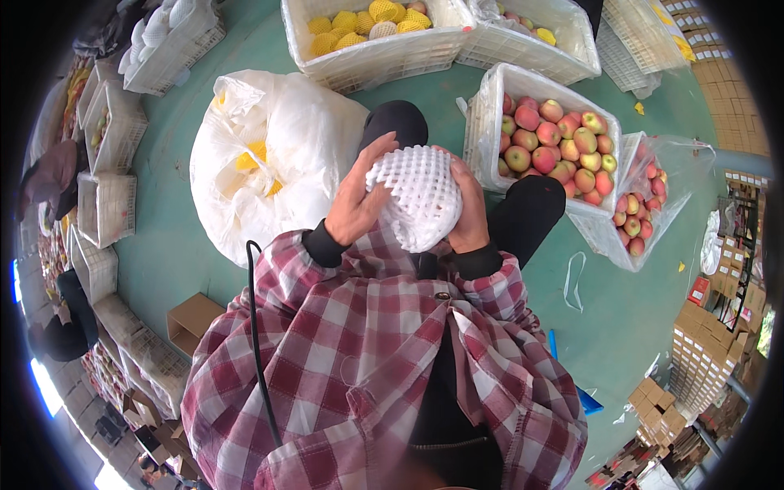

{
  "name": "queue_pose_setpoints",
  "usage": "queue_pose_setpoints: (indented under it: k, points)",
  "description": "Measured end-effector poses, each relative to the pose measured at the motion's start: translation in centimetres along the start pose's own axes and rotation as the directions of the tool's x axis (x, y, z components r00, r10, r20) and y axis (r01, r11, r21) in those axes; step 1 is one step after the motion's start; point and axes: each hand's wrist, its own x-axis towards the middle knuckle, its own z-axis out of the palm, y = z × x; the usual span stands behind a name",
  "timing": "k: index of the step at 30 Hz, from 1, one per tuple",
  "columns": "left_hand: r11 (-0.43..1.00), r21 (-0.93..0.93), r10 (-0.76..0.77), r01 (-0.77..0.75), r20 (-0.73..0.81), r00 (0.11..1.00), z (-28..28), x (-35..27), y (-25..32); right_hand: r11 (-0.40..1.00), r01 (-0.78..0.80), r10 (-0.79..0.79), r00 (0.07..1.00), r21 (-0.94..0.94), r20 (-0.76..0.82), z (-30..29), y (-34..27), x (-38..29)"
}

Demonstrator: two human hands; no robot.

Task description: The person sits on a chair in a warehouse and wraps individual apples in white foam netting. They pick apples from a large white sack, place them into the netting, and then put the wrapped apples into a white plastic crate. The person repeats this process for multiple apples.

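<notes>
Between my two hands is a white foam fruit net [424,195], its mesh spread wide and rounded; whether a fruit sits inside cannot be told. My left hand [358,199] presses on its left side, the thumb against the mesh. On the opposite side, my right hand [468,205] holds the net's edge, the fingers partly behind it. A large white plastic bag [288,128], with yellow foam nets [252,156] showing in its opening, rests to the left of my hands. To the right stands a lined plastic crate [484,131] of red and yellow apples [545,156].
Ahead is a crate [380,52] with yellow-netted fruit [349,24], beside another lined crate [527,52]. More apples lie in a plastic-lined crate [603,239] at right. An open cardboard box [193,321] is at lower left. People are at the left edge.
</notes>
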Motion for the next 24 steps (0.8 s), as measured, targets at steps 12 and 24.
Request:
queue_pose_setpoints:
  k: [12,24]
  points:
    - [0.902,0.427,0.006,-0.069,0.147,0.989,0.3,0.7,2.1,0.956,-0.115,0.139,0.988,0.269,-0.072,-2.0,1.2,1.2]
    - [0.786,0.589,0.06,-0.187,0.228,0.972,1.0,1.1,0.0,0.979,0.013,-0.047,0.986,-0.204,-0.163,-0.7,2.8,0.1]
